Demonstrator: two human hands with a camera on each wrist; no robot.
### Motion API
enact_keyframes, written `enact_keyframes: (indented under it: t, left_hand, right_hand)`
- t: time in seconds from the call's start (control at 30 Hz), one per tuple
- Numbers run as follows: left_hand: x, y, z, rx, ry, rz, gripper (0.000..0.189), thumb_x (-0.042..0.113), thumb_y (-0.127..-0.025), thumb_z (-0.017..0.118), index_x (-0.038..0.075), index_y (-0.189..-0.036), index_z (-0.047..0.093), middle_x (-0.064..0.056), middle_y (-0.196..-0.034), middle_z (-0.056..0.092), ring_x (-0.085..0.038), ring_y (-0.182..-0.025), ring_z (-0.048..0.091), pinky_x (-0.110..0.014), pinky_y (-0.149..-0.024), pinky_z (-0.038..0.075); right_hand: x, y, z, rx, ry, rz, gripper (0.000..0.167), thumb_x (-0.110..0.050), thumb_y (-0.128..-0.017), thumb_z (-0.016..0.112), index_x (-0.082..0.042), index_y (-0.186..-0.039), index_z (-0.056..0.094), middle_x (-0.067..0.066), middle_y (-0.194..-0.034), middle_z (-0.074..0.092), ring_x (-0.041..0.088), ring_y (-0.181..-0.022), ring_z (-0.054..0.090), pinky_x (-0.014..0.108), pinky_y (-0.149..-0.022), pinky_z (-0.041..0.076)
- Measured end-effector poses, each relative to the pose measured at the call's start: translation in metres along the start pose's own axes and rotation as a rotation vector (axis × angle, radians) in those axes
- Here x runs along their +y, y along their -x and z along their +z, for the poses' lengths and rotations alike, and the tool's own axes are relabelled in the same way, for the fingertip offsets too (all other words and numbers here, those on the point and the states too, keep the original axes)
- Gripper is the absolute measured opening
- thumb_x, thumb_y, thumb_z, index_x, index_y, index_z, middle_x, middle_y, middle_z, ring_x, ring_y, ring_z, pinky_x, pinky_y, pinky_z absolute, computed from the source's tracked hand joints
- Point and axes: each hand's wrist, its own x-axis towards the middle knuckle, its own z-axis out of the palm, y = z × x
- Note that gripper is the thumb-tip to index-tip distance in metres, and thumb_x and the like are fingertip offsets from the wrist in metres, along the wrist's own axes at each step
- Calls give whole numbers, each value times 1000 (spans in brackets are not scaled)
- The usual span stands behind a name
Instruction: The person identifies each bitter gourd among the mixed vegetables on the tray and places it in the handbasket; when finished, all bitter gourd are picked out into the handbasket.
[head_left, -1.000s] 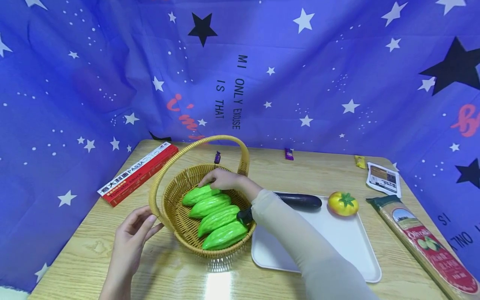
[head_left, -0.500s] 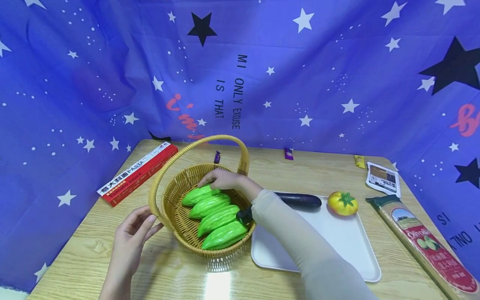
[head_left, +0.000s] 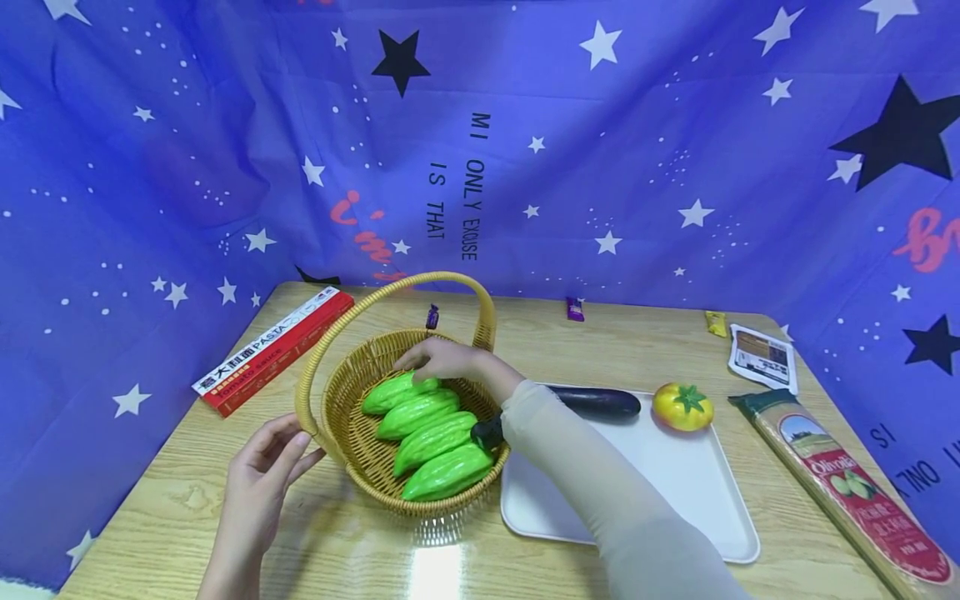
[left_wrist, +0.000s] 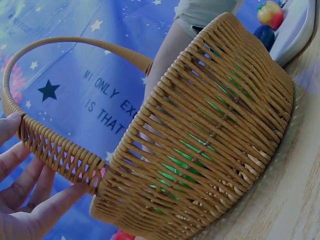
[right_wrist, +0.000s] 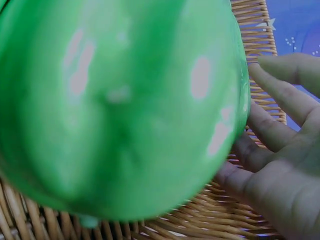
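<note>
Several glossy green bitter melons (head_left: 427,439) lie side by side in a wicker basket (head_left: 363,479) with an arched handle. My left hand (head_left: 258,475) holds the base of the handle (left_wrist: 60,150) on the basket's left side, thumb and fingers around it. Over the far end of the basket arches my right hand (head_left: 442,360), its fingertips right at the farthest melon. In the right wrist view one bitter melon (right_wrist: 125,110) fills most of the picture, and the extended fingers (right_wrist: 280,95) show beyond its right side, partly hidden by it.
Right of the basket is a white tray (head_left: 675,500) with a dark eggplant (head_left: 600,403) and a yellow tomato-like fruit (head_left: 682,407). A red pasta box (head_left: 273,350) lies left. A spaghetti bag (head_left: 847,483), a flat packet (head_left: 762,357) and small candies (head_left: 574,309) lie around the table.
The head view has shifted slightly. My right hand has risen a touch from the farthest bitter melon; the left hand stays at the handle.
</note>
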Motion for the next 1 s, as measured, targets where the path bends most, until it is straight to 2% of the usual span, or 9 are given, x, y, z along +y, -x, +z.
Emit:
enact_keyframes:
  t: [0.27,0.5,0.67,0.73,0.8,0.87,0.9,0.97,1.0]
  left_hand:
    - [-1,-1,0,5,-7,-10,22,-7,-94,49,1,-110,60,-3,-103,65,-7,-95,64,-28,-80,62]
    - [0,-3,0,12,-14,-19,21,-6,-93,50,0,-110,60,-2,-101,64,-7,-94,64,-28,-80,62]
    - [0,-4,0,10,-37,-27,21,-5,-94,49,0,-111,59,-1,-100,64,-7,-94,63,-28,-80,62]
    - [3,-6,0,11,-54,-27,22,-4,-95,48,1,-113,58,1,-101,64,-6,-95,63,-27,-81,61]
    - [8,-10,0,9,-65,-13,24,-2,-96,47,0,-118,56,2,-102,63,-5,-96,62,-26,-81,61]
    - [16,-16,1,8,-73,19,27,-2,-96,46,-3,-122,52,3,-102,63,-5,-97,61,-24,-82,61]
    - [21,-20,2,8,-73,42,28,-2,-97,45,-3,-124,51,2,-103,63,-6,-98,61,-24,-82,61]
    - [33,-27,5,-2,-50,106,31,-3,-96,45,-6,-127,47,0,-104,63,-8,-99,62,-23,-84,60]
    - [40,-31,7,-3,-47,141,32,-4,-96,45,-7,-128,47,-1,-105,64,-8,-98,63,-22,-86,60]
  right_hand:
    - [0,0,-4,23,-32,-20,43,-11,-94,53,-5,-137,47,14,-141,49,27,-130,47,37,-110,45]
    - [-14,6,-13,149,1,-42,43,-21,-98,51,-6,-138,46,11,-142,49,24,-135,42,36,-116,39]
    - [-29,24,-19,240,-39,20,40,-30,-97,52,-18,-136,50,5,-145,46,21,-138,38,37,-116,38]
    - [-35,35,-22,271,-15,38,40,-36,-96,53,-24,-134,52,2,-145,46,18,-136,40,37,-115,39]
    - [-40,48,-26,295,25,14,40,-38,-96,53,-27,-134,52,1,-142,49,17,-111,57,35,-108,45]
    - [-44,62,-31,305,76,-29,41,-37,-96,52,-25,-135,51,5,-132,57,14,-75,55,32,-94,51]
    - [-46,69,-33,308,101,-54,41,-36,-97,51,-23,-136,50,6,-131,58,10,-70,49,30,-90,50]
    - [-50,85,-36,300,119,-101,43,-33,-97,51,-19,-137,49,9,-126,59,13,-56,31,32,-78,49]
    - [-52,93,-37,296,122,-117,43,-32,-98,50,-18,-138,48,10,-127,59,11,-59,37,32,-80,50]
